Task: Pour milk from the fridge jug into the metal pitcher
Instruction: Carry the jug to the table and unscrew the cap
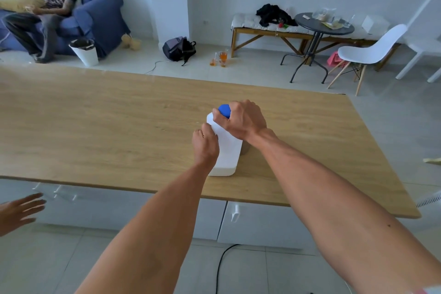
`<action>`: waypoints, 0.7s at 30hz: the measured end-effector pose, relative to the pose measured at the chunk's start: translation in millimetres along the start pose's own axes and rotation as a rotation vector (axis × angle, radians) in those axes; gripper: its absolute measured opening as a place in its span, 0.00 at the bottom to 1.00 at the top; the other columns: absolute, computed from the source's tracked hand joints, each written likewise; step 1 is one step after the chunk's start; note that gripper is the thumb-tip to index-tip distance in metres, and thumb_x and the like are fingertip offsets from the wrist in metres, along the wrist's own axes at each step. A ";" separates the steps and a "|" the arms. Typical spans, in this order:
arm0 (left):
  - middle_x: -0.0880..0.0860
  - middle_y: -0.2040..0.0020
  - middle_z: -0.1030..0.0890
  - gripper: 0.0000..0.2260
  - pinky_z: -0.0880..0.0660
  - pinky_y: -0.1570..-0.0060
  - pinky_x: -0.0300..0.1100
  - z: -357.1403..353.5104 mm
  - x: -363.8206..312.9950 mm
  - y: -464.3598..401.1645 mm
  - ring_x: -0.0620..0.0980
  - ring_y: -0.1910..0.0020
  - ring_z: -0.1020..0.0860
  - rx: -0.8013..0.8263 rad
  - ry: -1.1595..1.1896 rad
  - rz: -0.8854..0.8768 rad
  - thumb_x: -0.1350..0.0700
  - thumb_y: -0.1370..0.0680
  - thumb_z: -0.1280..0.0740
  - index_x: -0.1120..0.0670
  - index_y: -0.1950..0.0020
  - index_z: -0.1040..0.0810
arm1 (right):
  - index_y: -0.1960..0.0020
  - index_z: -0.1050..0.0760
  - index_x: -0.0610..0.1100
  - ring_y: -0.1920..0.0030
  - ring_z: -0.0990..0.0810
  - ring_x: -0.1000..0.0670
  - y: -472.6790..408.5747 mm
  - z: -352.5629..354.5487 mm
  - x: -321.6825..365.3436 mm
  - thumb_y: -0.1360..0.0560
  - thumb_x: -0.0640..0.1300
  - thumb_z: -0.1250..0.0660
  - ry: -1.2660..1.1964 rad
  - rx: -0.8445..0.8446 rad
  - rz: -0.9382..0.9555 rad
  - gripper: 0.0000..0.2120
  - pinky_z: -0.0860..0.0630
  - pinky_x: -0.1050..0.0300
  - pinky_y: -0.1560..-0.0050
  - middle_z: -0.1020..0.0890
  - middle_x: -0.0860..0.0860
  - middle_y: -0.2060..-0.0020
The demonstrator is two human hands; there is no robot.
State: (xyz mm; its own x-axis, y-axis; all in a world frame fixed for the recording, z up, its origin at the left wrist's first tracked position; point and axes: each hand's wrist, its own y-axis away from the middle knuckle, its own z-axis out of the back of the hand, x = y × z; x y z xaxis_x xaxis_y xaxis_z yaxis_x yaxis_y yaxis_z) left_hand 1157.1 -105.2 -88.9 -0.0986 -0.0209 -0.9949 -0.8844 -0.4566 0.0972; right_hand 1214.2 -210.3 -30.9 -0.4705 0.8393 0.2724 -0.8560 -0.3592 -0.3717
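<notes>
One white milk jug (226,150) stands upright on the wooden table (95,126), its one blue cap (224,110) gripped by the right hand (241,119). The left hand (205,148) clasps the jug's side. A dark object (245,148) behind it is mostly hidden.

Left hand (205,148) steadies the white jug (226,150) while right hand (241,119) grips its blue cap (224,110).

In front of you the wooden tabletop (100,126) carries a white milk jug (226,150) with a blue cap (224,110), standing upright near its middle.
</notes>
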 end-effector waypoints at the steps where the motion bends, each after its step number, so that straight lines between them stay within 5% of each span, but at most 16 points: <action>1: 0.48 0.74 0.42 0.18 0.45 0.74 0.41 0.1 -0.2 0.1 0.48 0.71 0.45 -0.004 0.003 -0.001 0.62 0.20 0.47 0.52 0.69 0.45 | 0.72 0.42 0.46 0.76 0.37 0.47 -1.4 -0.7 -2.3 0.28 0.70 0.49 -0.009 0.004 0.019 0.29 0.44 0.58 0.73 0.37 0.53 0.78; 6: 0.50 0.72 0.42 0.18 0.45 0.75 0.39 1.0 -1.2 -3.8 0.48 0.71 0.45 -0.029 0.034 0.022 0.62 0.20 0.47 0.53 0.69 0.45 | 0.70 0.44 0.47 0.75 0.40 0.49 -6.6 2.8 -11.9 0.28 0.67 0.47 -0.013 0.048 0.147 0.26 0.45 0.58 0.72 0.38 0.54 0.76; 10: 0.46 0.75 0.41 0.18 0.43 0.75 0.40 -0.8 -1.4 -2.1 0.48 0.72 0.44 -0.061 0.050 0.043 0.62 0.20 0.46 0.53 0.70 0.44 | 0.62 0.37 0.44 0.70 0.33 0.45 -11.1 7.4 -18.3 0.27 0.65 0.48 0.043 0.102 0.248 0.23 0.40 0.56 0.70 0.31 0.50 0.68; 14: 0.49 0.72 0.39 0.17 0.43 0.73 0.43 -0.7 -4.1 4.8 0.49 0.70 0.43 -0.071 0.030 0.053 0.61 0.21 0.46 0.53 0.69 0.43 | 0.56 0.34 0.41 0.64 0.34 0.46 -6.2 14.6 -20.4 0.26 0.53 0.46 0.012 0.077 0.453 0.15 0.33 0.52 0.65 0.32 0.49 0.59; 17: 0.52 0.70 0.37 0.16 0.42 0.70 0.45 0.0 -7.9 7.2 0.51 0.68 0.42 -0.081 0.013 0.065 0.60 0.21 0.46 0.54 0.68 0.42 | 0.47 0.25 0.38 0.59 0.32 0.46 -2.6 17.2 -20.5 0.29 0.47 0.44 0.053 0.063 0.552 0.18 0.26 0.47 0.58 0.26 0.44 0.52; 19: 0.52 0.70 0.35 0.16 0.40 0.68 0.46 1.1 -8.8 8.1 0.51 0.67 0.40 -0.083 0.004 0.066 0.61 0.20 0.46 0.55 0.68 0.40 | 0.30 0.26 0.44 0.53 0.26 0.45 0.4 22.2 -19.1 0.27 0.50 0.42 0.104 0.090 0.511 0.26 0.24 0.50 0.55 0.24 0.46 0.43; 21: 0.51 0.66 0.32 0.16 0.36 0.66 0.46 0.7 -8.5 9.4 0.51 0.66 0.36 -0.083 -0.014 0.065 0.59 0.18 0.47 0.56 0.66 0.38 | 0.26 0.31 0.49 0.50 0.22 0.45 2.9 28.1 -12.1 0.23 0.65 0.43 0.133 0.081 0.333 0.31 0.23 0.51 0.57 0.23 0.50 0.41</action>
State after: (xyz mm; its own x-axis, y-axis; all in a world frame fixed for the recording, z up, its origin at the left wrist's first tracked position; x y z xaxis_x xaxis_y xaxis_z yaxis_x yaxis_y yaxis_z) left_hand 1149.3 -108.8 -79.5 -0.1618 -0.0407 -0.9860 -0.8351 -0.5267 0.1588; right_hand 1211.4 -233.0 -10.3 -0.6991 0.7145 0.0284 -0.6770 -0.6485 -0.3481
